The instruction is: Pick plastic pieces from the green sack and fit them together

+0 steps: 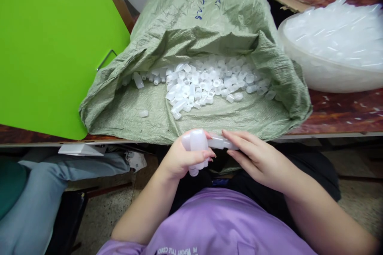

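My left hand is closed around several translucent white plastic bottles, its thumb lying across them. One narrow neck pokes out below the fist. My right hand pinches another translucent white plastic piece, slim and stepped like a small bottle, between thumb and fingers. That piece lies sideways, its left end close against the left hand; whether it touches the held bottles I cannot tell. Just beyond both hands, the mouth of a green woven sack gapes open, with a heap of short translucent plastic pieces inside.
A large translucent tub piled with clear plastic pieces stands on the red-brown table at right. A bright green board fills the left. Below it, another person's jeans-clad leg shows. One loose piece lies on the sack.
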The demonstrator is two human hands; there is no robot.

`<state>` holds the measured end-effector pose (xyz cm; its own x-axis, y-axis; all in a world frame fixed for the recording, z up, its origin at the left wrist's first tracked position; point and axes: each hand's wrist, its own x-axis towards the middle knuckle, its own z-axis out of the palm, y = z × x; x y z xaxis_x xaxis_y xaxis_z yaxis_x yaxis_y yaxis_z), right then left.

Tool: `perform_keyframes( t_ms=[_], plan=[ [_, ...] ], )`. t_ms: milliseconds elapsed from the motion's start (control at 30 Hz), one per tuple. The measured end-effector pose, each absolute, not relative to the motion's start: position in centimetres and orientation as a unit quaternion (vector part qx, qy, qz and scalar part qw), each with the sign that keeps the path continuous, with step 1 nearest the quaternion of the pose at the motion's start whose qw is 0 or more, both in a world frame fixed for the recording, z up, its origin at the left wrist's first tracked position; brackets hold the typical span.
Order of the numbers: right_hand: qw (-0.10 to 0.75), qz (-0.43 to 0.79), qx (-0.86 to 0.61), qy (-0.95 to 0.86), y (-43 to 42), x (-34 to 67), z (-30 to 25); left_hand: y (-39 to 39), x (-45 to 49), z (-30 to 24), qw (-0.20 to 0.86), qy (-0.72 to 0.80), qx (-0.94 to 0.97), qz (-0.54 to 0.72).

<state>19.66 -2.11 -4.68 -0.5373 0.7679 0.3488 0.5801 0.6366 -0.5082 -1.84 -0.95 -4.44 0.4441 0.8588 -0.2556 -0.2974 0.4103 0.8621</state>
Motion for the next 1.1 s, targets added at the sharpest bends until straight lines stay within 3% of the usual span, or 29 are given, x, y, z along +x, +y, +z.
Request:
perform_keyframes(
  t_ms=[233,433,567,700,900,1033,1100],
  plan=[
    [0.284,0.146,-0.296,-0.900,-2.7,21.6,-6.0,-1.3,-1.6,-4.0,0.808,0.375,0.316,0.326],
    [0.328,0.188,-0.359,-0.853,-3.7,20.6,-4.9,-1.8,-1.8,-4.2,0.828,0.373,0.289,0.303],
    [0.285,0.128,-0.300,-0.901,-4.8,20.9,-4.6,-2.5,-2.2,-4.4,0.851,0.369,0.268,0.262],
    [0.226,0.170,-0.245,-0.927,-5.4,21.2,-6.0,-3.0,-2.3,-5.7,0.857,0.401,0.238,0.219],
    [0.103,0.393,-0.520,-0.751,-5.9,20.0,-10.9,-3.3,-1.0,-9.3,0.832,0.477,0.183,0.217],
    [0.196,0.330,-0.529,-0.757,-6.3,20.3,-13.3,-3.0,0.2,-11.1,0.816,0.519,0.106,0.232],
    [0.212,0.355,-0.525,-0.744,-6.4,20.6,-13.9,-2.9,0.6,-11.6,0.816,0.523,0.090,0.227]
  ],
)
